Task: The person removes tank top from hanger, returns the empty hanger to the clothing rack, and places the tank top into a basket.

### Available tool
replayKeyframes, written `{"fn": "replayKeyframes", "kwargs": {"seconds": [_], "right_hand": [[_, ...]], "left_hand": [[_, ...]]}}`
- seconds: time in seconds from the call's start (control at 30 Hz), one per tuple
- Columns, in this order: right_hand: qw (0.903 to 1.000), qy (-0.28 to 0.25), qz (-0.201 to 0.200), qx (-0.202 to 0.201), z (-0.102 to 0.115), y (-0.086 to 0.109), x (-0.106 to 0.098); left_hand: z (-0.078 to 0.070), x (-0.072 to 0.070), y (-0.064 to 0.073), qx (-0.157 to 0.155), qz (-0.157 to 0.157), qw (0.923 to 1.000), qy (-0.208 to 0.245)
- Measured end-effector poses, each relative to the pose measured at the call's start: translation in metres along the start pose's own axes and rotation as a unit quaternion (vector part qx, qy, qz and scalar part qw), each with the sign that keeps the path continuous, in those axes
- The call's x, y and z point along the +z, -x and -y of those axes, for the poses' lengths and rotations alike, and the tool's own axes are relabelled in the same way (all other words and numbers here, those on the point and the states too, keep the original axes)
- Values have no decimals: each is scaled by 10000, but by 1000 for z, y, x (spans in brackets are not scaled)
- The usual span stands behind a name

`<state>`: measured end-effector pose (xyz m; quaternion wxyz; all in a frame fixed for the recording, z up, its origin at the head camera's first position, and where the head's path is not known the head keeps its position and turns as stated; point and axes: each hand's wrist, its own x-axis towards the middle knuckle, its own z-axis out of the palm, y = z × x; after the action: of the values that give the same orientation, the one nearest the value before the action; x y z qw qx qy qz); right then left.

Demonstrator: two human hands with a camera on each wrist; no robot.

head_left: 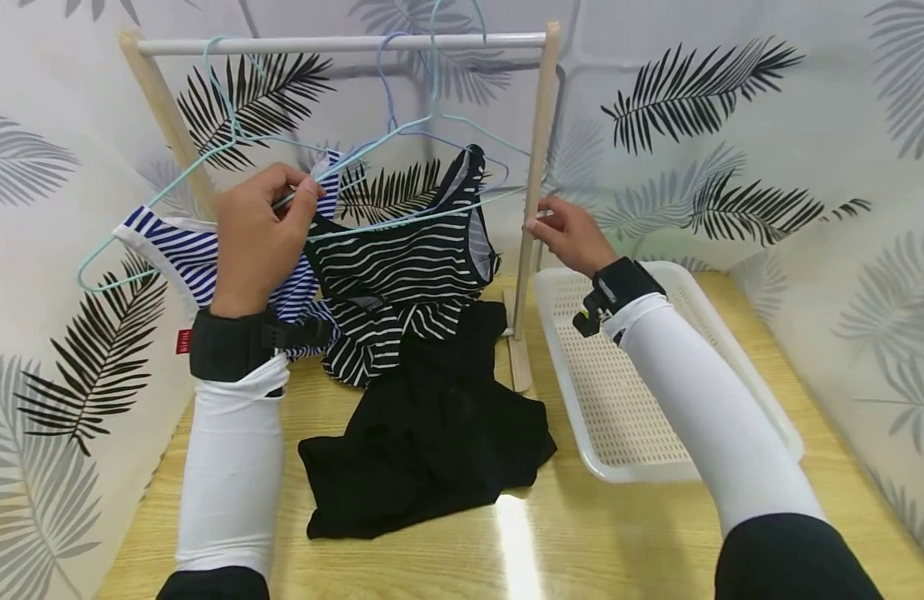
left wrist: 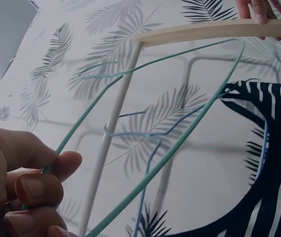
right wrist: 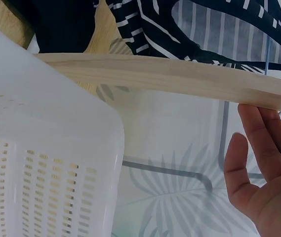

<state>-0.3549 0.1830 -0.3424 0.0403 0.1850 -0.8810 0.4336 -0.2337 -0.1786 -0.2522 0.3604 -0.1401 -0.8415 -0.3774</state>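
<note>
Left grip (head_left: 259, 227) pinches mint hanger (left wrist: 164, 159); right grip (head_left: 572, 235) holds rack post (head_left: 538, 150)

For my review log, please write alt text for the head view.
A person's left grip pinches a thin turquoise hanger, while the right grip holds a pale wooden rack post. From the rack's white rail hang a white-striped blue garment and a white-striped black garment; below lies black fabric, beside a white perforated plastic basket.

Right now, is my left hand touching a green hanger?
Touching. The left wrist view shows your left hand pinching the green hanger, its thin bar running into the grip.
</note>
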Motion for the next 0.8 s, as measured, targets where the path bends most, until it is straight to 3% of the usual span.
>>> {"fn": "replayKeyframes", "kwargs": {"seconds": [0.13, 0.47, 0.8], "right_hand": [[9998, -81, 98, 179, -1, 2, -3], [9998, -144, 16, 142, 1, 0, -2], [9997, -208, 10, 89, 1, 2, -1]], "left_hand": [[0, 15, -5, -14, 34, 10000, 26], [3, 38, -15, -165, -104, 9991, 368], [5, 56, -12, -134, 74, 9993, 332]]}}
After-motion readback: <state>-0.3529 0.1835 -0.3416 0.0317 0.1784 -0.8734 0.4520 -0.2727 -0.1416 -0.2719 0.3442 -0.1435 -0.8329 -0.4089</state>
